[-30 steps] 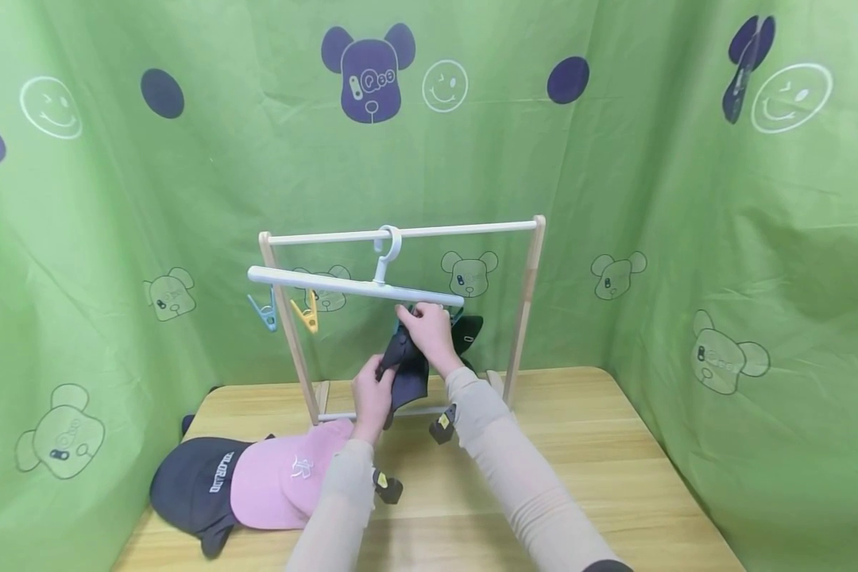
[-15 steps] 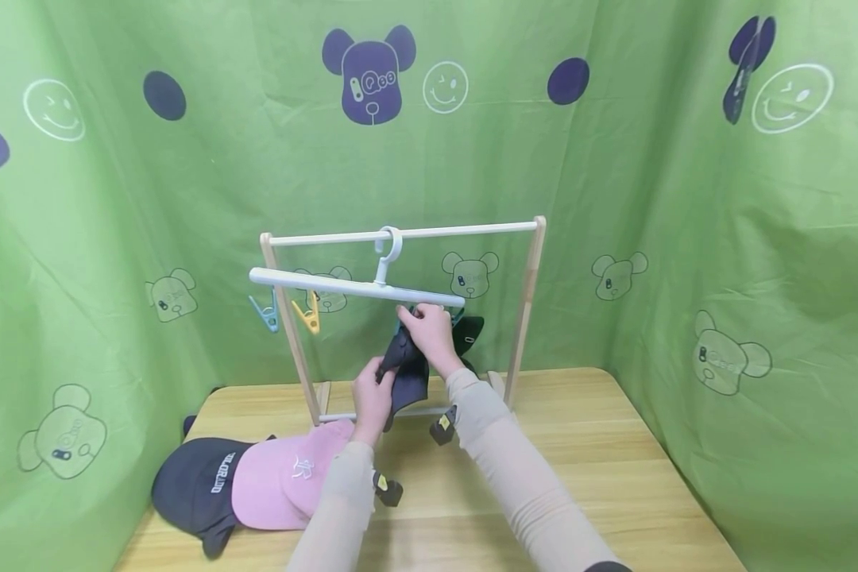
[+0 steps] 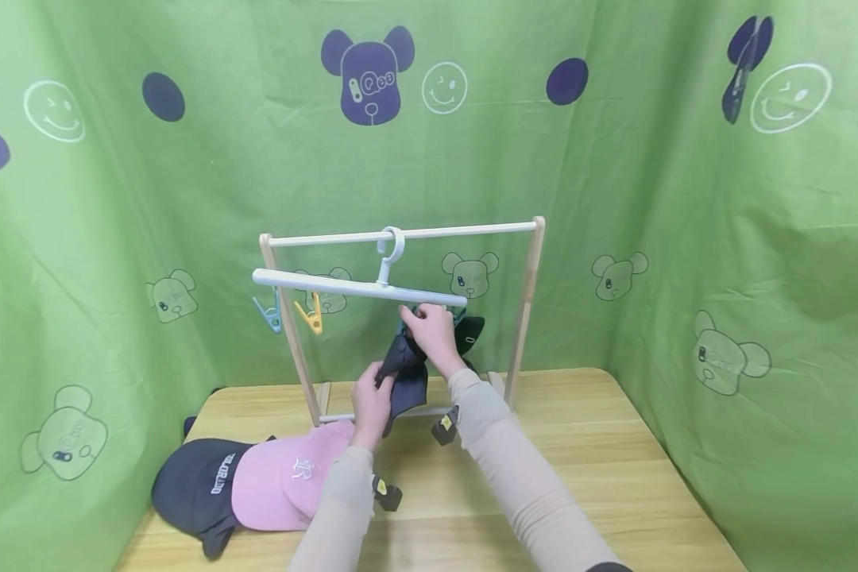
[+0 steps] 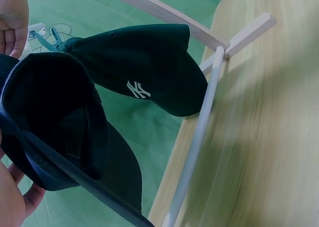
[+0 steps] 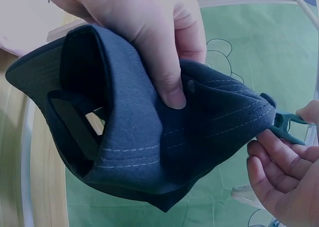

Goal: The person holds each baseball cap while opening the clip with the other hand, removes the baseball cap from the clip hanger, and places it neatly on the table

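Two pinches: left hand [image 3: 372,403] on navy brimmed fabric cap [image 5: 132,132], right hand [image 3: 432,334] on teal forked plastic clip [image 5: 289,116]. Shallow bite — cap could drop below.

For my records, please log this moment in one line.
left hand: holds navy cap | right hand: pinches teal clip at cap's edge | hanger: tilted

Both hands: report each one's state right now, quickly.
Left hand: closed, holding the dark blue cap.
Right hand: closed, pinching the teal clip.
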A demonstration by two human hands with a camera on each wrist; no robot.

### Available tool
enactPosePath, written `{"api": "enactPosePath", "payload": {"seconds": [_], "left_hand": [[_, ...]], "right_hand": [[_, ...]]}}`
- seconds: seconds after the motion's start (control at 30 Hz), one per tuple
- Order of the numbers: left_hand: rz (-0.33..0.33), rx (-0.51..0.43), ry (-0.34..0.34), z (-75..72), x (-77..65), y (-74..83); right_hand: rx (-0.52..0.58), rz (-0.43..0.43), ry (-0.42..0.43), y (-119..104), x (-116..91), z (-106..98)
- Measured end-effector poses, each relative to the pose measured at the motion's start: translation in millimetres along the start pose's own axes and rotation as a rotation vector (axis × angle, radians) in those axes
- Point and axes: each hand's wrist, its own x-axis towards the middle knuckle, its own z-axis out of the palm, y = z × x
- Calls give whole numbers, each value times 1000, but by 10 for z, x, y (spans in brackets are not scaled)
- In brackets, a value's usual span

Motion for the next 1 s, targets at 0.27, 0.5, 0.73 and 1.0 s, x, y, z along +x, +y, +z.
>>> {"api": "enactPosePath", "payload": {"seconds": [0.27,0.5,0.73,1.0], "left_hand": [[-2,-3,-1,-7,-11,-11],[-32,21,-9,-15,-19,-20],[-45,6,-25,-41,-22,-19],[-55,-30,-31,-78,-33,-32]], "right_hand": [[8,5,-1,0,-1,-1],[6,11,-5,-2,-3,-5],[4,10,-5,3,7,-6],[-16,-1,-2,12,13,0]]}}
